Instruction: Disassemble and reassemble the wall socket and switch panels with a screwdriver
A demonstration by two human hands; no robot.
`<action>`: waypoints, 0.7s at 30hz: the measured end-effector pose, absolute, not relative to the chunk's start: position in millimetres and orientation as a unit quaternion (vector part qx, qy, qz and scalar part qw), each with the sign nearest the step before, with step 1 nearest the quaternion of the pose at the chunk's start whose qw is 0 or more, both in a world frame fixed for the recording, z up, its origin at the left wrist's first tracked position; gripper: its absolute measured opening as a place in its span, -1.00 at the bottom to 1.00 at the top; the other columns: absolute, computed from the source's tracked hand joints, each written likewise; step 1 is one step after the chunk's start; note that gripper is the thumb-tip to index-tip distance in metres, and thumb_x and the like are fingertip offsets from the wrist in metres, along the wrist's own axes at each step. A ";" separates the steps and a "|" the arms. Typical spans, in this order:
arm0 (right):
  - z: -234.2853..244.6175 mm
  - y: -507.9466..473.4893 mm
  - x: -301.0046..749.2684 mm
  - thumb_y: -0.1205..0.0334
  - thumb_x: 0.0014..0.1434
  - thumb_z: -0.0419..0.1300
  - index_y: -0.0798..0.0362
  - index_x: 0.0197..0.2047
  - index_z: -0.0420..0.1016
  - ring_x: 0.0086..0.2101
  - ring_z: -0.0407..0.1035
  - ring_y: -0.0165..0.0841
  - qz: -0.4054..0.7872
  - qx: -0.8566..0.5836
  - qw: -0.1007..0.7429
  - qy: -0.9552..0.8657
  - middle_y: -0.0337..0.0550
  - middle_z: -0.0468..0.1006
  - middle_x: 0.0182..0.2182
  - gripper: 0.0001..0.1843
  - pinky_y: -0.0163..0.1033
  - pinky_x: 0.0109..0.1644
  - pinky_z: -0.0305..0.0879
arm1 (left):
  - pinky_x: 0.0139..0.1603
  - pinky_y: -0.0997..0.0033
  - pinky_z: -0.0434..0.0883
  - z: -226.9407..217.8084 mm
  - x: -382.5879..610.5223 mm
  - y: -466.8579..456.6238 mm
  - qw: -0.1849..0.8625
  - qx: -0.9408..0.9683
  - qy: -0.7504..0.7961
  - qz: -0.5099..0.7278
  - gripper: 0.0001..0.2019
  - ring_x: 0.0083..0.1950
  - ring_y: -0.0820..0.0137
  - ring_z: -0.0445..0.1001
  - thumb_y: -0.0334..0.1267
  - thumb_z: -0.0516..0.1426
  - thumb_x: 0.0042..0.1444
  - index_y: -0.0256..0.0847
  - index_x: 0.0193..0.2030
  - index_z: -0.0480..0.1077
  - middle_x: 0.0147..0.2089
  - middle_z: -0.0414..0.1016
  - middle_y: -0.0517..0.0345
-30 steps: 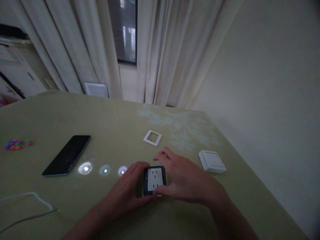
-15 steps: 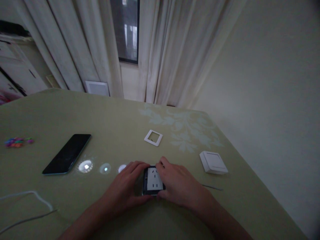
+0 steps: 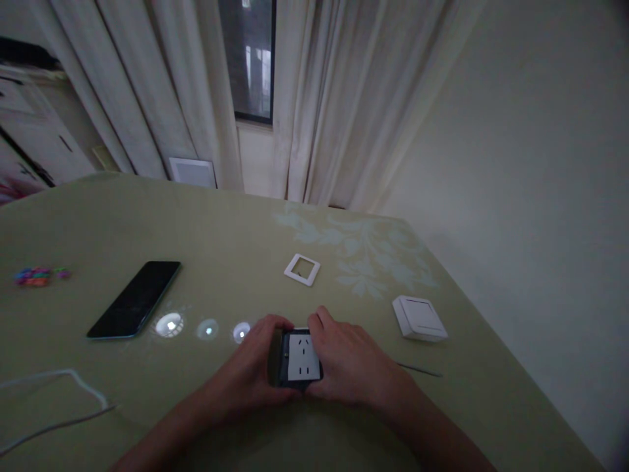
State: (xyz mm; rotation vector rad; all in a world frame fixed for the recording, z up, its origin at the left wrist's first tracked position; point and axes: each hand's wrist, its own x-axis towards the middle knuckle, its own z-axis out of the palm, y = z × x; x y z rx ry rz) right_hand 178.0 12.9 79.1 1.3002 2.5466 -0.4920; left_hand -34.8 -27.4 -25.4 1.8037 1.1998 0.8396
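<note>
A wall socket [image 3: 303, 357] with a white face and a dark surround is held between my two hands at the near middle of the table. My left hand [image 3: 255, 364] grips its left side, thumb at the near edge and fingers at the far edge. On the other side my right hand [image 3: 346, 360] is closed on its right edge, covering part of the surround. The socket's underside is hidden. Beyond the hands lies a white square frame [image 3: 290, 271] with an open middle. A thin dark rod [image 3: 420, 370] lies just right of my right wrist.
A white switch box [image 3: 420, 319] sits at the right. Leftward are a black phone [image 3: 137, 298], a white cable [image 3: 73, 375] and small colourful pieces [image 3: 34, 276]. The table [image 3: 221, 229] ends near curtains [image 3: 339, 98] and a wall on the right.
The socket is slightly nearer to me and appears tilted a little differently. My left fingers have drawn in along its far edge. Both hands still hold it.
</note>
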 end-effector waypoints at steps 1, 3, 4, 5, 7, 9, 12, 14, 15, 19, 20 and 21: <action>79.0 13.5 178.8 -0.06 0.04 0.51 0.14 0.17 0.43 -0.05 0.61 0.10 -0.170 0.444 0.122 0.871 0.17 0.54 0.08 -0.26 0.04 -0.05 0.56 | 0.18 -0.03 0.56 -26.0 -35.0 -27.6 0.394 0.715 0.472 0.331 -0.22 0.20 -0.04 0.57 -0.21 0.48 -0.08 -0.05 0.28 0.29 0.23 0.51 -0.07; 78.3 14.4 180.1 -0.13 0.02 0.53 0.14 0.18 0.43 -0.03 0.60 0.11 -0.173 0.443 0.124 0.871 0.17 0.55 0.08 -0.20 0.05 -0.03 0.56 | 0.18 -0.04 0.56 -25.9 -34.8 -28.2 0.386 0.724 0.468 0.328 -0.22 0.20 -0.04 0.56 -0.22 0.47 -0.06 -0.05 0.30 0.28 0.24 0.50 -0.06; 77.7 14.6 180.5 -0.16 0.01 0.53 0.14 0.18 0.43 -0.03 0.60 0.12 -0.173 0.442 0.123 0.871 0.17 0.55 0.07 -0.17 0.06 -0.03 0.55 | 0.18 -0.04 0.56 -25.1 -34.5 -28.4 0.379 0.729 0.467 0.326 -0.22 0.20 -0.04 0.56 -0.23 0.47 -0.06 -0.05 0.30 0.28 0.23 0.50 -0.06; 76.9 14.7 180.8 -0.18 0.00 0.54 0.14 0.18 0.43 -0.03 0.60 0.13 -0.173 0.441 0.122 0.872 0.17 0.56 0.07 -0.16 0.07 -0.03 0.55 | 0.19 -0.04 0.56 -24.0 -34.2 -28.5 0.372 0.735 0.465 0.324 -0.22 0.20 -0.04 0.55 -0.25 0.46 -0.06 -0.04 0.31 0.28 0.23 0.50 -0.06; 75.4 14.6 180.8 -0.16 -0.01 0.54 0.16 0.18 0.43 -0.04 0.59 0.14 -0.176 0.438 0.118 0.874 0.18 0.56 0.05 -0.16 0.09 -0.03 0.55 | 0.22 -0.06 0.54 -21.9 -33.5 -28.4 0.355 0.749 0.457 0.321 -0.23 0.22 -0.05 0.53 -0.30 0.44 -0.05 -0.03 0.31 0.29 0.24 0.49 -0.05; 74.6 14.3 180.3 -0.12 -0.04 0.56 0.18 0.18 0.43 -0.03 0.59 0.16 -0.181 0.436 0.118 0.874 0.20 0.55 0.05 -0.15 0.10 -0.02 0.55 | 0.27 -0.07 0.51 -20.9 -33.1 -28.0 0.344 0.761 0.449 0.318 -0.24 0.26 -0.06 0.50 -0.34 0.43 -0.04 -0.01 0.30 0.29 0.26 0.47 -0.05; 74.7 14.5 179.8 -0.09 -0.06 0.55 0.20 0.17 0.43 -0.04 0.59 0.15 -0.190 0.434 0.127 0.872 0.21 0.55 0.04 -0.15 0.10 -0.01 0.54 | 0.30 -0.08 0.48 -21.4 -33.4 -27.4 0.345 0.765 0.445 0.312 -0.23 0.29 -0.05 0.47 -0.34 0.44 -0.01 0.01 0.33 0.27 0.29 0.45 -0.04; 75.3 15.2 180.5 -0.07 -0.07 0.55 0.17 0.16 0.41 -0.05 0.59 0.11 -0.194 0.431 0.123 0.873 0.17 0.54 0.05 -0.16 0.07 -0.02 0.53 | 0.31 -0.09 0.48 -21.1 -33.7 -27.1 0.348 0.767 0.442 0.310 -0.22 0.31 -0.04 0.47 -0.32 0.45 0.01 0.01 0.34 0.26 0.31 0.44 -0.04; 75.8 15.7 181.2 -0.05 -0.08 0.54 0.15 0.16 0.40 -0.07 0.59 0.08 -0.195 0.428 0.117 0.875 0.15 0.53 0.06 -0.17 0.05 -0.03 0.54 | 0.31 -0.09 0.48 -20.3 -33.7 -27.0 0.349 0.768 0.440 0.309 -0.22 0.30 -0.04 0.47 -0.32 0.45 0.01 0.02 0.34 0.26 0.30 0.44 -0.04; 78.1 18.5 185.9 -0.04 -0.10 0.54 0.08 0.12 0.36 -0.13 0.58 -0.03 -0.196 0.415 0.095 0.883 0.08 0.49 0.09 -0.20 -0.01 -0.10 0.52 | 0.27 -0.08 0.51 -16.2 -33.9 -27.4 0.350 0.764 0.444 0.310 -0.22 0.27 -0.05 0.52 -0.28 0.47 0.01 0.02 0.34 0.27 0.28 0.49 -0.04; 78.4 19.6 187.2 -0.04 -0.10 0.55 0.08 0.11 0.35 -0.14 0.58 -0.04 -0.197 0.411 0.093 0.885 0.06 0.48 0.09 -0.20 -0.02 -0.11 0.51 | 0.27 -0.08 0.52 -16.1 -34.1 -27.7 0.348 0.763 0.446 0.312 -0.20 0.27 -0.05 0.52 -0.27 0.47 0.01 0.02 0.36 0.26 0.29 0.49 -0.04; 78.4 20.8 188.4 -0.05 -0.10 0.56 0.08 0.11 0.35 -0.15 0.57 -0.06 -0.198 0.405 0.092 0.888 0.04 0.48 0.08 -0.20 -0.03 -0.12 0.50 | 0.28 -0.09 0.52 -16.5 -34.4 -28.0 0.346 0.764 0.446 0.313 -0.19 0.28 -0.05 0.52 -0.26 0.47 0.02 0.03 0.38 0.24 0.31 0.49 -0.05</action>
